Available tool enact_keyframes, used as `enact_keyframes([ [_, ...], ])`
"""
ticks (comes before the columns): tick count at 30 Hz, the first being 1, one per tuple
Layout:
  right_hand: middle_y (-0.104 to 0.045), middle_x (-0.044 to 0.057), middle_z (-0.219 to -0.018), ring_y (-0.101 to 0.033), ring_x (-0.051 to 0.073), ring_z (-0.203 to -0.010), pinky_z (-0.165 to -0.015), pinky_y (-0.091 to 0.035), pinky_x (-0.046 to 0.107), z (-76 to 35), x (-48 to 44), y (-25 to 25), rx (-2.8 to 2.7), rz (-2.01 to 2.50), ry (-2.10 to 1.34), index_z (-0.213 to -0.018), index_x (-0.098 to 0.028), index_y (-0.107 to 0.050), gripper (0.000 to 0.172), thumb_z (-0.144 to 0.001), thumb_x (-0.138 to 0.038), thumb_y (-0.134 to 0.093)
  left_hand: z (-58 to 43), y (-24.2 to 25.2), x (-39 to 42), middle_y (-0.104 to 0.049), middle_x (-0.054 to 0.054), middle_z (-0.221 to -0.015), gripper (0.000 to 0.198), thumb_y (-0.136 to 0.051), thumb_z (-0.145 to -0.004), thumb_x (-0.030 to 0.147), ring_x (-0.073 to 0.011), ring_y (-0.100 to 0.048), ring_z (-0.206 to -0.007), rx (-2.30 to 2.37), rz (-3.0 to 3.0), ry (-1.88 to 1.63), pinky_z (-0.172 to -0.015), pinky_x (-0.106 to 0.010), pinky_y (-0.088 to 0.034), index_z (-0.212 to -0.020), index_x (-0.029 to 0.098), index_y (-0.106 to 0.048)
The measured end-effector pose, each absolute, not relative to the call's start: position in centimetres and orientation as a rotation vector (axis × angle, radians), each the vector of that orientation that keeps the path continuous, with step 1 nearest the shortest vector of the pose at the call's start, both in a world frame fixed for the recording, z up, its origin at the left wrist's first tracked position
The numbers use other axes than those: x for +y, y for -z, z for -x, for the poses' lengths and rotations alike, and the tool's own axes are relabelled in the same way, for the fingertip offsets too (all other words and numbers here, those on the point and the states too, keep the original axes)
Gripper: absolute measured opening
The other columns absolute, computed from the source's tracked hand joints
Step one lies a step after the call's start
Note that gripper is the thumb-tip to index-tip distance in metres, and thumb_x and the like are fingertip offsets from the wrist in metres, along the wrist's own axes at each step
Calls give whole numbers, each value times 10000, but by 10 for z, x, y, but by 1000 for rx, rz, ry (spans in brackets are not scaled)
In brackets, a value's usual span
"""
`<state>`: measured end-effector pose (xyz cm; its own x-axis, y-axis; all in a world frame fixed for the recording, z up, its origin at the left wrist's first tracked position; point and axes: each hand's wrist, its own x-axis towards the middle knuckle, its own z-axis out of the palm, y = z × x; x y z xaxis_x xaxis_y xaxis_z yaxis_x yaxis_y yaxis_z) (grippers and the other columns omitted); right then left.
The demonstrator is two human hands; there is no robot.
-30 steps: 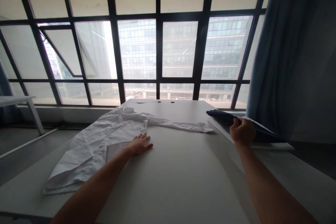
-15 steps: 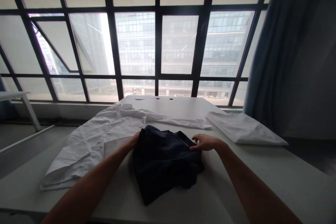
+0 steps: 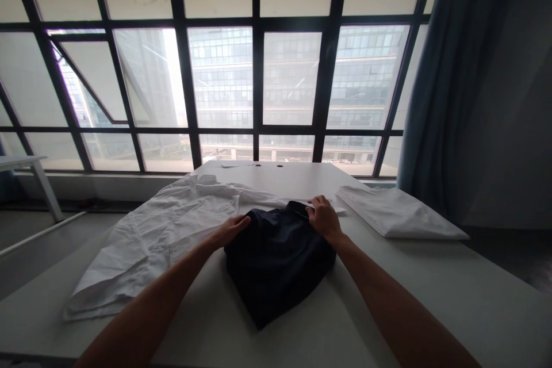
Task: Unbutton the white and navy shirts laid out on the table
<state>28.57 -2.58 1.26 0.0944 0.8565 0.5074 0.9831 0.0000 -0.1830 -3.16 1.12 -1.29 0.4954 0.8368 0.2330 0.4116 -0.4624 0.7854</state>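
Observation:
A folded dark navy garment lies in the middle of the white table. My left hand rests with fingers stretched flat on the garment's far left corner. My right hand is closed over the garment's far right edge, fingers curled on the cloth. A crumpled white shirt is spread on the table to the left, its sleeve running behind the dark garment.
A folded white cloth lies on the table at the right, by a blue curtain. A large window with dark frames stands behind the table. Another white table's corner shows at far left.
A second ago my right hand gripped the dark garment on the white cloth at the right. It brought it to the table's middle, and both hands have now pressed it into a tidier shape.

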Motion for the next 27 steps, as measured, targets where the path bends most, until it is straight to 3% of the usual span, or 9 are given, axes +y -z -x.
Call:
enact_keyframes([
  [3, -629, 141, -1170, -561, 278, -1118, -927, -441, 339, -285, -33, -21, -1885, 2031, 188, -1113, -158, -658, 349, -912, -415, -533, 30, 13, 11, -729, -75, -951, 497, -621, -790, 544, -256, -665, -868, 1001, -2240, -797, -763, -324, -524, -1067, 135, -667],
  [6, -688, 125, -1000, -649, 276, -937, -777, -505, 339, -284, -47, -27, -1986, 2204, -169, -956, -159, -674, 483, -847, -614, -551, 28, 11, 8, -733, -59, -914, 394, -636, -776, 442, -245, -670, -842, 1143, -2378, -794, -783, -324, -510, -1042, 155, -679],
  [9, -698, 126, -918, -683, 251, -713, -601, -534, 327, -281, -59, -25, -2004, 2215, -647, -1062, -137, -621, 626, -752, -681, -619, 25, 7, 4, -736, -64, -928, 343, -631, -763, 346, -255, -676, -879, 1321, -2438, -813, -803, -318, -500, -1051, 170, -695],
  [11, -693, 138, -978, -686, 247, -664, -560, -542, 332, -277, -61, -19, -2015, 2168, -814, -1171, -139, -568, 699, -700, -640, -696, 25, 5, 4, -737, -77, -974, 367, -616, -760, 291, -262, -677, -923, 1400, -2423, -835, -829, -313, -495, -1100, 173, -690],
  [14, -638, 174, -1178, -672, 306, -950, -770, -552, 361, -271, -55, -9, -2170, 2069, -597, -1204, -146, -575, 672, -671, -500, -779, 25, 2, 6, -731, -97, -1037, 405, -571, -755, 213, -265, -669, -980, 1482, -2362, -851, -874, -310, -483, -1142, 158, -678],
  [17, -550, 190, -1331, -524, 333, -1227, -994, -445, 373, -269, -43, -3, -2250, 1996, -384, -1293, -136, -539, 694, -696, -387, -786, 24, 0, 5, -727, -109, -1018, 393, -532, -736, 169, -265, -663, -960, 1487, -2327, -866, -860, -315, -484, -1096, 133, -686],
  [22, -539, 190, -1332, -500, 322, -1244, -1016, -397, 363, -279, -21, 5, -2129, 2047, -122, -1326, -136, -517, 625, -774, -333, -736, 22, -3, -6, -669, -23, -686, 160, -586, -740, 260, -194, -623, -651, 1192, -2190, -654, -598, -262, -471, -789, 145, -684],
  [25, -566, 192, -1283, -505, 317, -1216, -984, -396, 383, -284, -13, 13, -2038, 2116, 59, -1266, -132, -561, 476, -863, -373, -640, 24, -4, -14, -620, 5, -617, 304, -730, -679, 447, -154, -565, -543, 1154, -1981, -425, -467, -230, -413, -747, 161, -652],
  [27, -578, 195, -1251, -509, 324, -1191, -945, -408, 410, -284, -10, 19, -2003, 2140, 131, -1190, -128, -606, 380, -908, -381, -572, 24, -2, -15, -619, 2, -624, 433, -716, -677, 585, -141, -555, -523, 1129, -1865, -382, -429, -218, -391, -753, 166, -638],
])
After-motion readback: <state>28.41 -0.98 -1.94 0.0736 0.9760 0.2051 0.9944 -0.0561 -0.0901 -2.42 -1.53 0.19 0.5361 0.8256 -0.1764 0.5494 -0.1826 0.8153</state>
